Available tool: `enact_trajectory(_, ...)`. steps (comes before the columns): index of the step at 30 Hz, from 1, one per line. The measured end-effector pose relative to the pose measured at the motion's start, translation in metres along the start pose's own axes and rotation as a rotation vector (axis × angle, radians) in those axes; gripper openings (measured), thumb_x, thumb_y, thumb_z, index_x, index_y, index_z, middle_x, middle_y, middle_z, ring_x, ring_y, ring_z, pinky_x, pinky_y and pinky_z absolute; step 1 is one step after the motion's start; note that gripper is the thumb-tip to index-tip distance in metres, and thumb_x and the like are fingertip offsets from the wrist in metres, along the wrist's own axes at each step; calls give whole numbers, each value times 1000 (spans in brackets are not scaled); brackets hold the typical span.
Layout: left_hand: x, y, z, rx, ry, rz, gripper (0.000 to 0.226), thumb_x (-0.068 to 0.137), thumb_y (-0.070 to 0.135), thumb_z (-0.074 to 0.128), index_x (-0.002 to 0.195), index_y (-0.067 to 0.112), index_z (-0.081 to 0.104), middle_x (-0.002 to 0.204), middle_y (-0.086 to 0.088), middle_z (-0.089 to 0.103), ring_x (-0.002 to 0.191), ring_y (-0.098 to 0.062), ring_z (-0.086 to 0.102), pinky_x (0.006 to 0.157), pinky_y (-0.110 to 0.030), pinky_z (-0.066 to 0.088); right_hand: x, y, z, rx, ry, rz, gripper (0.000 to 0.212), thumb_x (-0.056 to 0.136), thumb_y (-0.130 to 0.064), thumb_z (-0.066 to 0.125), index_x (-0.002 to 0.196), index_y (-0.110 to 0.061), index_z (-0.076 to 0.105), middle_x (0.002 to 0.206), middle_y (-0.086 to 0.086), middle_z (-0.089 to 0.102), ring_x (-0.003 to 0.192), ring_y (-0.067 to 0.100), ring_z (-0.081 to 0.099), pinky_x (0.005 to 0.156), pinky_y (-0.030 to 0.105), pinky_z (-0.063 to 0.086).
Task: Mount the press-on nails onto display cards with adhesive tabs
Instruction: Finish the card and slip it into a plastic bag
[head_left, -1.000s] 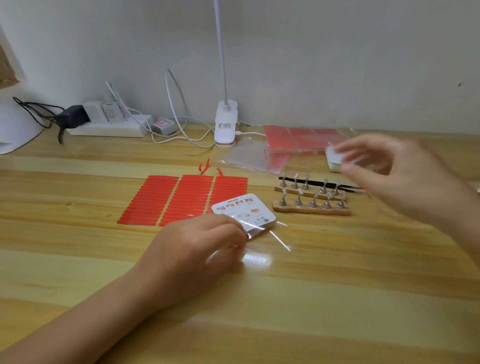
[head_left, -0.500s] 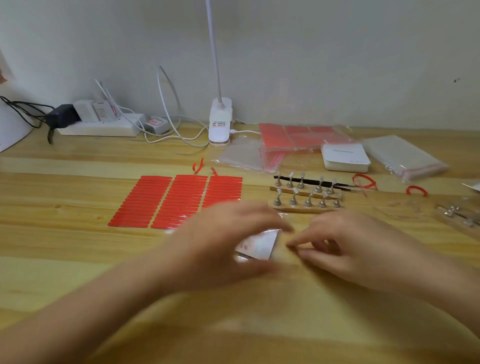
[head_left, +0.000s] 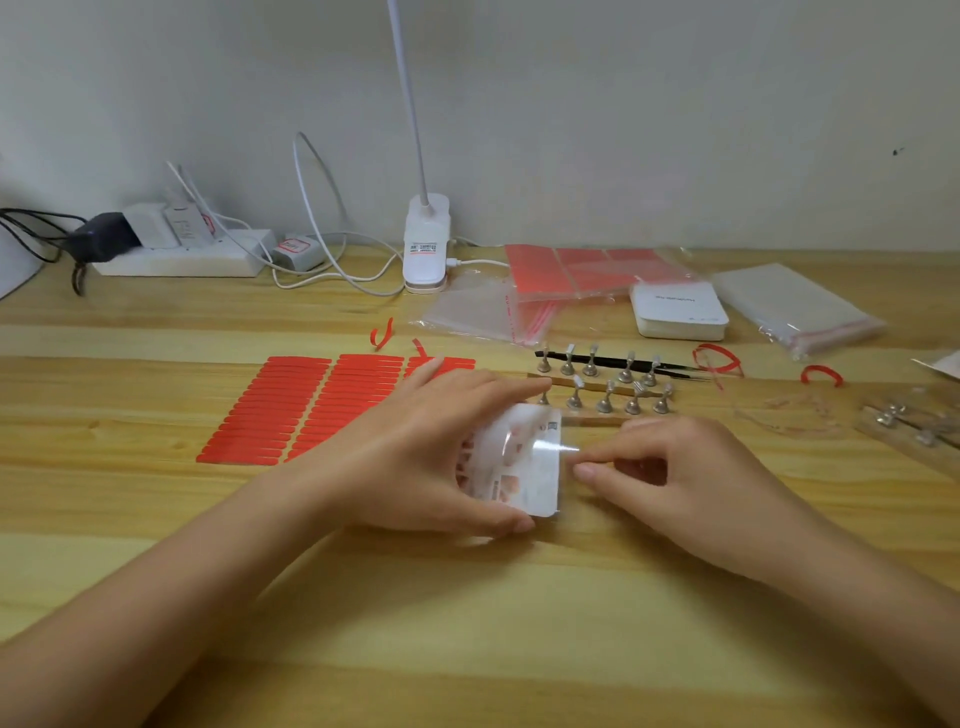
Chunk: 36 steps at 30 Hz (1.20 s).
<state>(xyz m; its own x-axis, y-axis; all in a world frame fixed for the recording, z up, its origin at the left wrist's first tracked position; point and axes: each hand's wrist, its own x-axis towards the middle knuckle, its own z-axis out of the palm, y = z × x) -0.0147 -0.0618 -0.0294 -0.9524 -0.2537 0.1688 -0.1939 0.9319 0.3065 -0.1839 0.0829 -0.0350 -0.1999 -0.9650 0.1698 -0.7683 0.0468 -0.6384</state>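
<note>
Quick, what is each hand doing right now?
Left hand: grips the white card in its clear sleeve.
Right hand: pinches the clear sleeve's edge.

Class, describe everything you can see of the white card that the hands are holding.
The card is white with rounded corners, printed with small pinkish pictures and a code at its top right, inside a glossy clear sleeve. It is tilted up off the table. The left hand grips its left side; the right hand pinches the sleeve's right edge.
</note>
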Motion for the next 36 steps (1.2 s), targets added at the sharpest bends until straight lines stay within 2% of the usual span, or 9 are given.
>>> enact_trajectory(2, 1, 11, 1, 83, 53, 30, 84, 66, 70, 54, 139, 44, 22, 130, 17, 44, 121, 0, 32, 109, -18, 1, 1, -3, -3, 109, 14, 64, 10, 78, -38, 63, 80, -38, 73, 49, -8, 51, 47, 2, 42, 48, 15, 32)
enact_trajectory(5, 2, 24, 3, 170, 115, 50, 81, 68, 69, 51, 138, 30, 39, 126, 9, 52, 116, -8, 46, 109, -39, 20, 1, -6, -12, 255, -29, 170, 28, 78, -39, 62, 62, -19, 70, 48, 6, 44, 43, 5, 34, 42, 13, 27)
enact_trajectory(8, 4, 31, 5, 246, 148, 62, 79, 67, 67, 58, 132, 22, 49, 119, 2, 58, 107, -18, 56, 103, -45, 33, 1, -7, -20, 294, -90, 270, 38, 78, -38, 60, 52, -10, 60, 39, -5, 41, 36, 6, 28, 40, 11, 28)
enact_trajectory(12, 4, 33, 11, 279, 185, 55, 79, 65, 63, 66, 129, 20, 52, 117, 0, 60, 105, -20, 58, 99, -45, 39, 1, -10, -21, 373, -138, 288, 17, 77, -37, 63, 71, -26, 74, 43, -4, 54, 35, 6, 31, 37, 13, 27)
enact_trajectory(18, 4, 31, 15, 286, 186, 23, 82, 65, 67, 61, 132, 20, 49, 121, 2, 58, 108, -19, 56, 100, -42, 38, 0, -9, -16, 440, -77, 294, 14, 75, -29, 71, 62, -24, 73, 44, -6, 57, 33, 3, 38, 36, 11, 30)
enact_trajectory(23, 4, 29, 19, 289, 242, 35, 84, 65, 62, 65, 133, 16, 48, 123, 0, 58, 109, -19, 57, 101, -45, 38, 1, -2, -14, 404, 9, 286, 8, 74, -29, 70, 66, -29, 73, 64, 1, 69, 54, 8, 52, 49, 16, 39)
enact_trajectory(29, 3, 28, 20, 255, 245, 27, 83, 67, 65, 52, 134, 17, 45, 123, 0, 58, 109, -18, 56, 101, -45, 37, -2, 2, -14, 367, 84, 278, 11, 72, -32, 72, 62, -27, 73, 51, -1, 55, 45, 3, 43, 43, 10, 32)
enact_trajectory(33, 3, 30, 23, 259, 256, 24, 83, 68, 66, 51, 135, 18, 45, 123, 2, 58, 110, -15, 54, 102, -40, 31, -2, 0, -9, 369, 77, 226, 7, 71, -37, 71, 65, -39, 73, 63, 21, 61, 56, 10, 43, 48, 18, 30)
enact_trajectory(36, 5, 30, 24, 237, 260, 43, 81, 68, 64, 54, 132, 16, 48, 120, 0, 59, 108, -17, 55, 98, -34, 36, -1, 0, -6, 392, 73, 197, 4, 69, -37, 70, 68, -37, 74, 76, 21, 67, 62, 13, 47, 55, 22, 34)
